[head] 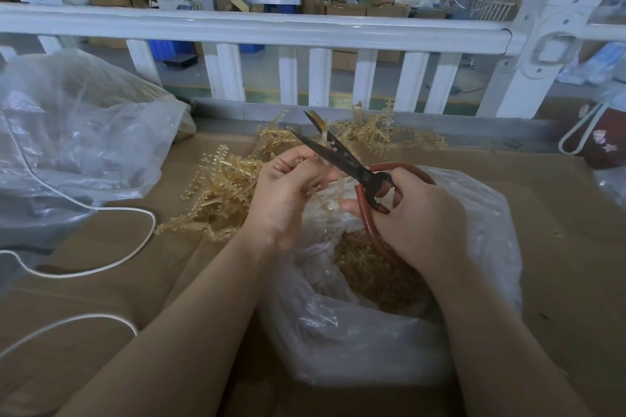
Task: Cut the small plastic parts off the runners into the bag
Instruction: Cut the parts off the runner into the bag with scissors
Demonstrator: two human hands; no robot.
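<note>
Two hands: scissors, amber runner, bag.

Large clear bag cut off at left edge; runner partly hidden behind left hand; background workers blurred.

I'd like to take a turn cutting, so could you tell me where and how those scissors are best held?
Grip the scissors by the red loop handles, coming from the right as the right hand does now. The open blades point up-left, away from the body, over the bag.
</note>
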